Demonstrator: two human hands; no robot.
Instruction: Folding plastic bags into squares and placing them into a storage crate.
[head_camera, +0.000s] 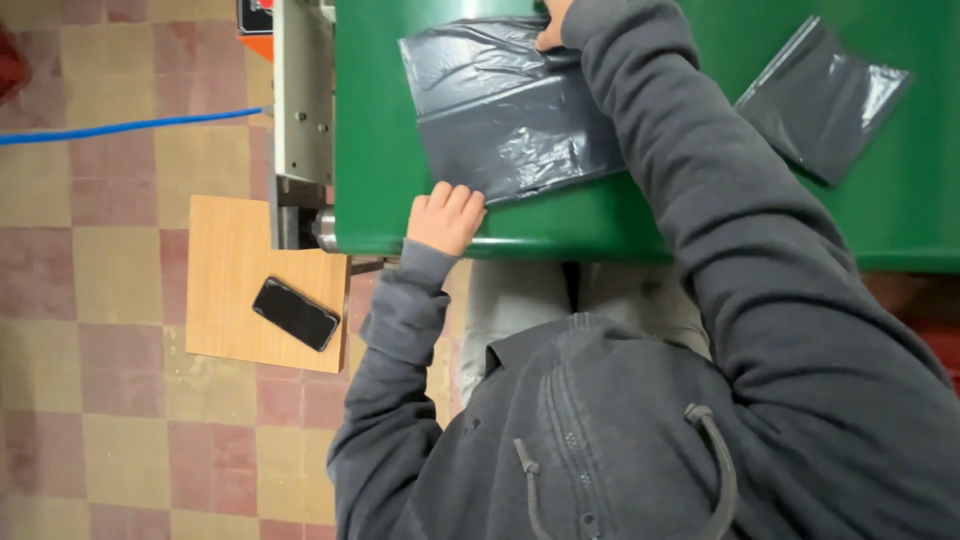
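Two hands hold a dark plastic bag (505, 110) flat on the green table (380, 150): the left hand (445, 218) pinches its near corner, while the right hand (552, 25), mostly cut off, seems to press its far edge. Another bag (820, 95) lies well apart.

Dark grey plastic bags (510, 110) lie on the green bench (380, 150). The sleeves (700, 190) are charcoal. A black phone (294, 313) sits on a tan wooden board (225, 270); floor tiles (60, 250) checker pink and beige.
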